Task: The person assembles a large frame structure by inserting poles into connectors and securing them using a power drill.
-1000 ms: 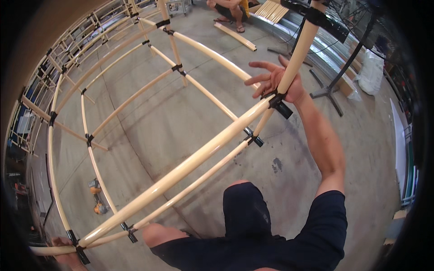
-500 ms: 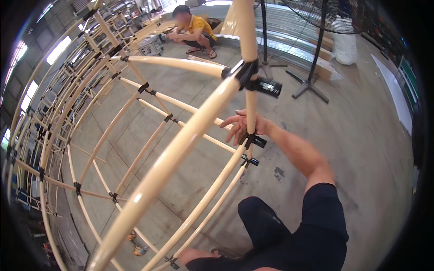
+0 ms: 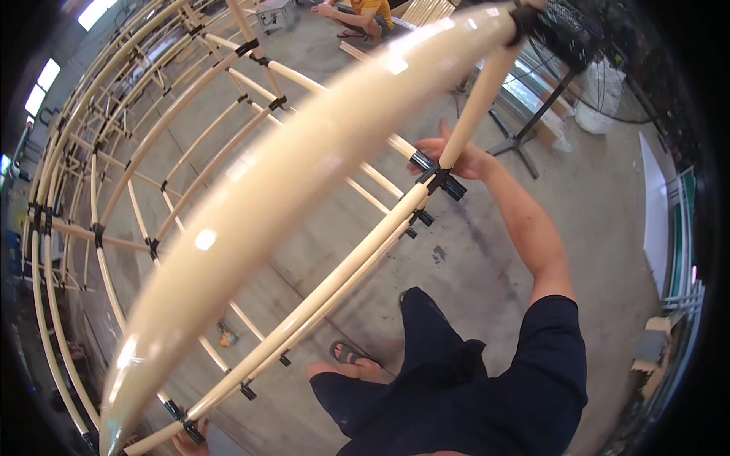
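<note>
Where the lower rail (image 3: 342, 273) ends, hands (image 3: 473, 163) (image 3: 190, 444) flank it.

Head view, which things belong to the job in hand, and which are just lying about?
In the job:
- tan tube frame
- black joint by the right hand
- left hand, at another corner

Apparently lying about:
- white sack
- orange tool, untouched on the floor

I wear a plain shirt (image 3: 487, 418), dark navy to near-black. The right sleeve (image 3: 551, 334) is short and loose-cut, terminating above the elbow (image 3: 552, 270); the forearm (image 3: 528, 220) and right fingers (image 3: 435, 145) are bare. My shorts (image 3: 430, 334) match the shirt in tone and leave one knee (image 3: 323, 369) exposed. One foot (image 3: 368, 366) is fitted with a dark, open-toed sandal (image 3: 347, 353) of strap construction. My left fingers (image 3: 192, 444), partly visible at the lower edge, are likewise bare.
</note>
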`<act>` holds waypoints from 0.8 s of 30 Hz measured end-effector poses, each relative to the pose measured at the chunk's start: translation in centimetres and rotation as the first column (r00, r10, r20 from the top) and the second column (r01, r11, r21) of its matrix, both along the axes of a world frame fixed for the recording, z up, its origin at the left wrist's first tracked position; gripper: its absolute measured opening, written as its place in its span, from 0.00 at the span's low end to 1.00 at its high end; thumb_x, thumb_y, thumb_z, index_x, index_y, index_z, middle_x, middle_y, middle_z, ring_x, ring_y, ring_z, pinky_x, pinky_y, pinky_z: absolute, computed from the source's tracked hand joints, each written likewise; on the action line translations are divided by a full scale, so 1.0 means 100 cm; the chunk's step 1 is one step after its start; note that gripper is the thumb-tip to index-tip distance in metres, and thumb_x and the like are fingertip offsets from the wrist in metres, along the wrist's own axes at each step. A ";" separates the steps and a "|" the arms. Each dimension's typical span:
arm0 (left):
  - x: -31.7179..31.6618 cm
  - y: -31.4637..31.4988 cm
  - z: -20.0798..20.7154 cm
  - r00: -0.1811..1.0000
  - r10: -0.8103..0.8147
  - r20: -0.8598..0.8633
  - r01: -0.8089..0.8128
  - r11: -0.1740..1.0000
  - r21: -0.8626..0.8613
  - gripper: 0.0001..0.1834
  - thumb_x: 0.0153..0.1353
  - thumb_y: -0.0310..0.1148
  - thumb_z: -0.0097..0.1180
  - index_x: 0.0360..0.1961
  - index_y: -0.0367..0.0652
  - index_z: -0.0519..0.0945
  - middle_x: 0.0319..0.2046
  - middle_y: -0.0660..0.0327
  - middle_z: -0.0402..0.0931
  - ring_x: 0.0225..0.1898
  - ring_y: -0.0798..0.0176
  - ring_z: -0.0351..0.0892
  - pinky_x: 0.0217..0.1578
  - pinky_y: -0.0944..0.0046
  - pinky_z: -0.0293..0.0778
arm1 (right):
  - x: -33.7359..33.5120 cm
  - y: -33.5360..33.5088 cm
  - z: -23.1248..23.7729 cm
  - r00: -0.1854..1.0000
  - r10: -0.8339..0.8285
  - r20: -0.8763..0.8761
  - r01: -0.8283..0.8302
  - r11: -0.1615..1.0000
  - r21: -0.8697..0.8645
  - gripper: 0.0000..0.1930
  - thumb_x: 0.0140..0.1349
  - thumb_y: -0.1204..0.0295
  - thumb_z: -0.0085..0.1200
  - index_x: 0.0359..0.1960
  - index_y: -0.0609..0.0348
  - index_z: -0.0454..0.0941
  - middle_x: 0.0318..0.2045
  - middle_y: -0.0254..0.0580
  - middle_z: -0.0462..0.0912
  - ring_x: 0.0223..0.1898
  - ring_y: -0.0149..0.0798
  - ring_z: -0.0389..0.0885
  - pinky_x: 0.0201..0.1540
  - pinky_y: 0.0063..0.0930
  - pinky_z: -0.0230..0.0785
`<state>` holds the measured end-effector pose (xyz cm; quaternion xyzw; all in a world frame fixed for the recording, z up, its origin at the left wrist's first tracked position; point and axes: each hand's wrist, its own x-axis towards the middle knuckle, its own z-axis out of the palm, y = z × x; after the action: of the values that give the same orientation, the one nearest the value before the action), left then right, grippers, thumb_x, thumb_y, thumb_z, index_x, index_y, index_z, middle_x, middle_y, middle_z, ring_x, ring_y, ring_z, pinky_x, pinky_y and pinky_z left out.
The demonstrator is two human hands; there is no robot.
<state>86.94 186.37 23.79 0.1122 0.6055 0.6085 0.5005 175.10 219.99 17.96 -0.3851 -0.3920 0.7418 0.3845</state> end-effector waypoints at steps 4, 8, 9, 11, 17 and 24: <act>-0.014 0.025 -0.024 0.979 -0.197 -0.057 0.188 0.973 -0.131 0.46 0.65 0.71 0.42 0.67 0.41 0.68 0.57 0.48 0.76 0.55 0.50 0.78 0.52 0.46 0.76 | -0.019 -0.003 0.020 0.957 0.040 0.287 -0.015 0.996 -0.088 0.43 0.67 0.30 0.34 0.57 0.62 0.72 0.47 0.57 0.84 0.48 0.45 0.85 0.53 0.42 0.77; -0.017 0.001 -0.037 0.996 -0.089 0.002 0.089 0.994 -0.059 0.31 0.69 0.61 0.45 0.51 0.42 0.75 0.40 0.53 0.78 0.44 0.50 0.82 0.45 0.47 0.81 | -0.020 0.018 -0.010 0.961 -0.035 0.273 0.135 0.923 -0.359 0.27 0.73 0.49 0.44 0.52 0.64 0.77 0.43 0.49 0.84 0.38 0.40 0.86 0.44 0.35 0.80; -0.004 -0.011 -0.024 1.000 -0.013 0.001 0.013 1.000 -0.023 0.27 0.71 0.58 0.44 0.43 0.42 0.78 0.34 0.55 0.79 0.40 0.51 0.83 0.44 0.48 0.82 | -0.040 0.024 -0.010 0.960 -0.067 0.270 0.133 0.964 -0.232 0.24 0.74 0.53 0.45 0.50 0.64 0.78 0.38 0.44 0.85 0.34 0.37 0.85 0.40 0.33 0.80; 0.007 -0.045 -0.003 0.989 -0.069 -0.130 0.088 0.985 0.147 0.25 0.73 0.54 0.44 0.33 0.44 0.78 0.27 0.60 0.77 0.32 0.55 0.81 0.43 0.50 0.81 | -0.058 0.003 -0.025 0.967 -0.039 0.253 0.005 0.991 0.133 0.21 0.74 0.56 0.44 0.47 0.65 0.79 0.31 0.39 0.85 0.30 0.34 0.85 0.33 0.29 0.79; 0.002 0.006 0.015 1.000 0.000 0.011 0.000 0.999 0.034 0.31 0.73 0.57 0.40 0.40 0.37 0.81 0.31 0.54 0.84 0.36 0.55 0.84 0.40 0.56 0.80 | -0.042 -0.011 -0.004 0.992 -0.102 0.079 0.124 0.921 -0.370 0.28 0.73 0.51 0.41 0.54 0.67 0.77 0.41 0.51 0.87 0.48 0.50 0.85 0.54 0.40 0.79; -0.032 -0.103 -0.035 0.697 0.031 -0.717 -0.246 0.949 -0.198 0.41 0.73 0.65 0.37 0.46 0.31 0.82 0.40 0.58 0.80 0.42 0.61 0.75 0.47 0.58 0.72 | -0.027 -0.055 -0.070 0.753 -0.323 0.574 0.333 0.939 0.092 0.21 0.76 0.58 0.42 0.54 0.63 0.76 0.47 0.45 0.81 0.45 0.39 0.79 0.52 0.34 0.72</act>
<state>83.71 176.04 20.32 0.2180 0.8365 0.4638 0.1938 172.45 214.52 10.96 -0.6586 -0.4107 0.5127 0.3671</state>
